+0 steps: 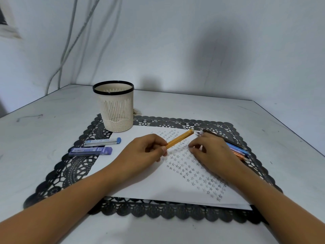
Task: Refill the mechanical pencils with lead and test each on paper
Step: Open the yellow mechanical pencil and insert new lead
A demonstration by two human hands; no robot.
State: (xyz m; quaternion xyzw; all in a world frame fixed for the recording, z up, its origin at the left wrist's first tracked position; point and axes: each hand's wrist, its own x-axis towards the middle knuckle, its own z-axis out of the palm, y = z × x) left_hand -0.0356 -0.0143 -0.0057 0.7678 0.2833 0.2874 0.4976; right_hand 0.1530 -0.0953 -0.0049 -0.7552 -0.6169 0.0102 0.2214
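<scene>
Pinching the orange mechanical pencil between the thumb and curled fingers of my left hand, I hold it low over the paper. Its slim, straight barrel slants away to the right. My right hand rests on the sheet just beside it, fingertips drawn together; whether they pinch anything I cannot tell. Rows of small pencilled stars cover the paper's right side. Other pencils, blue and orange, lie beyond my right hand on the black lace mat. A blue-capped lead case and a purple lead case lie to the left.
</scene>
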